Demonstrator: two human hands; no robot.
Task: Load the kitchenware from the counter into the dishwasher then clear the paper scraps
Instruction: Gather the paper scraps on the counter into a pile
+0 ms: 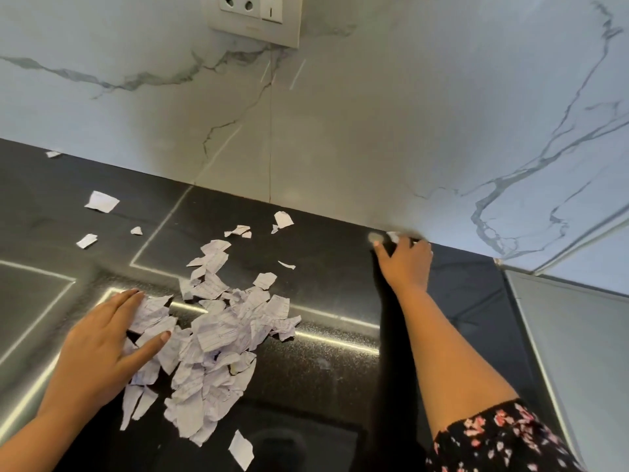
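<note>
Left hand [102,338] lies flat, fingers straight and together, pressing on the near-left edge of the pile of paper scraps [218,332] on the dark counter [323,267]. Right hand [406,264] is stretched far out to where the counter meets the marble wall [340,131], thumb splayed, fingertips at a small blurred scrap [393,236]; too smeared to tell whether it's pinched. Loose pieces lie well apart from the pile: 1 far left [101,201], 1 by the wall [283,219], 1 near [241,449]. A socket plate [253,18] sits high on the wall. A floral sleeve [503,441] shows lower right.
</note>
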